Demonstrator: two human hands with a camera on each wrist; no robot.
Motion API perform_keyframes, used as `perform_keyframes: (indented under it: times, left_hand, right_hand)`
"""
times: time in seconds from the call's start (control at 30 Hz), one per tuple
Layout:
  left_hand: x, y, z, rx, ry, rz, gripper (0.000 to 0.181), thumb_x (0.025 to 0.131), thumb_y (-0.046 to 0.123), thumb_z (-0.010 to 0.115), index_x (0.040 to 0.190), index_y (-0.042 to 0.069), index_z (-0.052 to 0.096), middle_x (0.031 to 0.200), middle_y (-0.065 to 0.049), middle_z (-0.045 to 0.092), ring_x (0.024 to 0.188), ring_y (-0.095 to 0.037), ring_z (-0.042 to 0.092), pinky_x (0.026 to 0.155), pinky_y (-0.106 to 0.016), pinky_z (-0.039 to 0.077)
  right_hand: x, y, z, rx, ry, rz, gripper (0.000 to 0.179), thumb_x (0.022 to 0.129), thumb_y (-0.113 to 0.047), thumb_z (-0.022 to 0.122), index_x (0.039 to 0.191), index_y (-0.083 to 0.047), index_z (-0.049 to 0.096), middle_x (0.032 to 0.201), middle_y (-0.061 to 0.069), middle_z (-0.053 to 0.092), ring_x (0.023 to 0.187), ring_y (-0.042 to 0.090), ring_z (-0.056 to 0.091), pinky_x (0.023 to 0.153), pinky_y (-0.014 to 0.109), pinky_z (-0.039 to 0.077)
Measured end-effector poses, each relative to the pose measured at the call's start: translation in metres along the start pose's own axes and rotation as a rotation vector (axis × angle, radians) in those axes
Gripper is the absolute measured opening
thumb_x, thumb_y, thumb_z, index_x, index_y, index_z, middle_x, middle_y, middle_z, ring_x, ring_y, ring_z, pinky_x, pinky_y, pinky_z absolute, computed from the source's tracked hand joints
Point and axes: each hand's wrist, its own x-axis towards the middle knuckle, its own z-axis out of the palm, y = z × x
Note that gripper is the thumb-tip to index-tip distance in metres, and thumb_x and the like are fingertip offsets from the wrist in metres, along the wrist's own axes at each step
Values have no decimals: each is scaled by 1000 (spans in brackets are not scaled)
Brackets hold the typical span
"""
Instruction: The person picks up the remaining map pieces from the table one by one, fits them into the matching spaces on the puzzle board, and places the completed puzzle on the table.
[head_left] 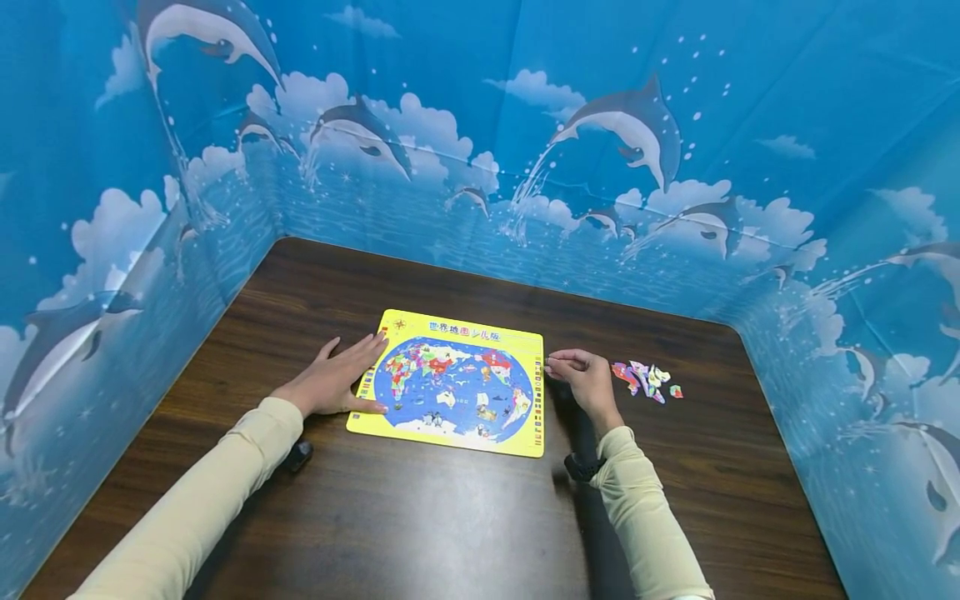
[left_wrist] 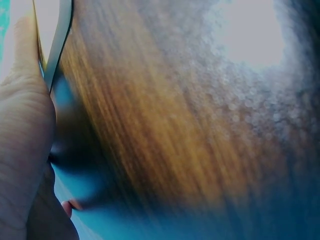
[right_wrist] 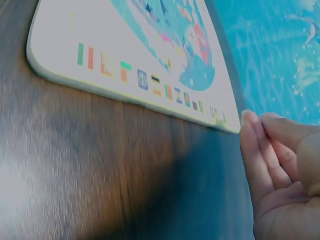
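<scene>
A yellow-bordered world map puzzle board [head_left: 465, 448] lies flat on the table. My left hand [head_left: 345, 379] rests across its left edge, fingers spread on the board and thumb near the lower left. In the left wrist view, part of the left hand [left_wrist: 25, 125] shows along the board's edge. My right hand [head_left: 585, 379] is beside the right edge, its thumb and fingertips brought together. In the right wrist view, the fingertips [right_wrist: 260, 120] overlap the area by the board's corner, and no piece shows between them. Colourful loose puzzle pieces [head_left: 643, 379] lie right of this hand.
The dark wood table [head_left: 360, 525] is bounded by blue dolphin-print cloth walls [head_left: 450, 167] at the back and both sides. Dark wrist cameras [head_left: 583, 468] sit at both cuffs. Light glares off the tabletop in front of the board.
</scene>
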Motion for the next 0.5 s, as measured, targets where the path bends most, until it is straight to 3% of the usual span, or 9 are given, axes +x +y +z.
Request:
perform_keyframes:
  times: [0.23, 0.5]
  left_hand:
    - [2, -1, 0, 7, 4, 0, 117, 72, 76, 63, 156, 8, 17, 162, -9, 13, 148, -29, 14, 112, -64, 3]
    - [1, -2, 1, -3, -5, -2, 118, 72, 76, 64, 156, 9, 16, 162, -9, 11, 148, -29, 13, 112, -64, 1]
  right_hand:
    - [-5, -6, 10, -97, -14, 85, 19, 84, -10, 76, 102, -1, 75, 98, 14, 73, 91, 25, 71, 85, 36, 55]
    - [-6, -4, 17, -159, -11, 67, 22, 84, -15, 77, 104, -5, 76, 100, 10, 73, 90, 18, 69, 86, 33, 55]
